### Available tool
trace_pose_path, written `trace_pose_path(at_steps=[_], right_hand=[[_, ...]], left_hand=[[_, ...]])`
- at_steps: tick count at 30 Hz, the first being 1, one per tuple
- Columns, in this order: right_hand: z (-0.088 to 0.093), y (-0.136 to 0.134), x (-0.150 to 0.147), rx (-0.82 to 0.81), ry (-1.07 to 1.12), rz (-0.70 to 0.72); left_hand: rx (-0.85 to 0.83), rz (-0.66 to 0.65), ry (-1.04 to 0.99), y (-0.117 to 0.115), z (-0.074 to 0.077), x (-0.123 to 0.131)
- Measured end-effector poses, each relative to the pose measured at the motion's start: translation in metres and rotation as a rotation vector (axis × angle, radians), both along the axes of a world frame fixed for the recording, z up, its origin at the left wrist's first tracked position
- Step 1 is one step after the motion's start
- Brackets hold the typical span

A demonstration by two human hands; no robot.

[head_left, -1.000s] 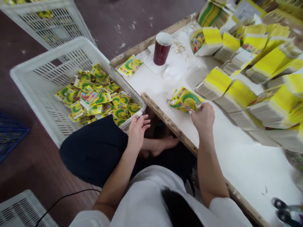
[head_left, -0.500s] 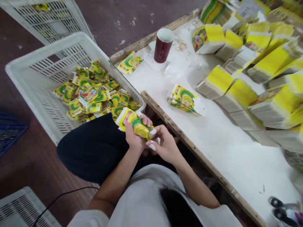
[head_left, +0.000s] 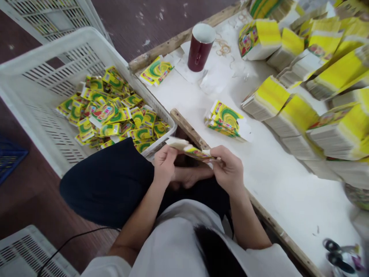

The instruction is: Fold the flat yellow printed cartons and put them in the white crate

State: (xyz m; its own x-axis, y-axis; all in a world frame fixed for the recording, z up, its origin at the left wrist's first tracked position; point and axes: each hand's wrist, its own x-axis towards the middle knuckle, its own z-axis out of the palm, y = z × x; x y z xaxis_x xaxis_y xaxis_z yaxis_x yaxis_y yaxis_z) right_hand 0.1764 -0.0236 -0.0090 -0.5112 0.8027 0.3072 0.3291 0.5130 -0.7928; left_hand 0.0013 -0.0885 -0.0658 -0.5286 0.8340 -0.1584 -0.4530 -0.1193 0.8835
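Note:
Between my hands, above my lap, is a small yellow printed carton (head_left: 198,153), seen nearly edge-on with a pale flap at its left end. My left hand (head_left: 165,161) pinches it by that left end. At the opposite end, my right hand (head_left: 228,166) grips it between thumb and fingers. Just beyond it, on the white table (head_left: 276,200), lies a short stack of flat yellow-and-green cartons (head_left: 224,119). To the left, a white plastic crate (head_left: 43,100) holds a heap of similar small cartons (head_left: 105,113).
A dark red mug (head_left: 198,48) stands near the table's far corner beside a few loose cartons (head_left: 157,71). Rows of stacked flat cartons (head_left: 272,96) fill the table's right side. Scissors (head_left: 336,254) lie at the lower right. Another crate (head_left: 54,15) is behind.
My right hand has moved right and now grips the carton's right end. The carton has turned from showing its printed front to nearly edge-on. My view has shifted slightly.

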Motion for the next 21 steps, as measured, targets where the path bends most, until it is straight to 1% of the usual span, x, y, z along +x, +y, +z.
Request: trace_pose_path(at_steps=[2,3,4,5,7,8,9,10,13,15,16,18,20,21], right_hand=[[0.008,0.007,0.011,0.19,-0.097,0.061],[0.012,0.009,0.015,0.26,-0.144,0.106],[0.015,0.011,0.019,0.308,-0.187,0.162],[0.017,0.012,0.022,0.338,-0.218,0.222],[0.018,0.01,0.025,0.37,-0.249,0.313],[0.017,0.008,0.026,0.388,-0.249,0.323],[0.014,0.005,0.025,0.409,-0.239,0.304],[0.01,0.002,0.024,0.43,-0.221,0.258],[-0.006,-0.014,0.014,0.464,-0.112,-0.013],[-0.017,-0.027,0.004,0.447,-0.024,-0.194],[-0.022,-0.034,-0.002,0.424,0.021,-0.252],[-0.028,-0.044,-0.011,0.316,0.127,-0.281],[-0.029,-0.047,-0.016,0.098,0.258,-0.264],[-0.027,-0.046,-0.016,-0.026,0.317,-0.249]], left_hand=[[0.067,-0.044,0.035,0.0,0.011,-0.012],[0.089,-0.102,0.079,0.0,0.017,-0.017],[0.09,-0.203,0.153,-0.001,0.023,-0.02],[0.065,-0.334,0.256,-0.002,0.028,-0.022],[-0.061,-0.624,0.499,-0.006,0.037,-0.021],[-0.144,-0.74,0.606,-0.007,0.04,-0.018],[-0.22,-0.817,0.692,-0.008,0.043,-0.014],[-0.277,-0.855,0.755,-0.009,0.046,-0.01],[-0.363,-0.857,0.852,-0.009,0.049,-0.001],[-0.406,-0.808,0.888,-0.007,0.048,0.003],[-0.414,-0.761,0.89,-0.007,0.046,0.003],[-0.377,-0.637,0.856,-0.005,0.042,0.004],[-0.312,-0.535,0.818,-0.005,0.038,0.003],[-0.282,-0.508,0.823,-0.005,0.037,0.003]])
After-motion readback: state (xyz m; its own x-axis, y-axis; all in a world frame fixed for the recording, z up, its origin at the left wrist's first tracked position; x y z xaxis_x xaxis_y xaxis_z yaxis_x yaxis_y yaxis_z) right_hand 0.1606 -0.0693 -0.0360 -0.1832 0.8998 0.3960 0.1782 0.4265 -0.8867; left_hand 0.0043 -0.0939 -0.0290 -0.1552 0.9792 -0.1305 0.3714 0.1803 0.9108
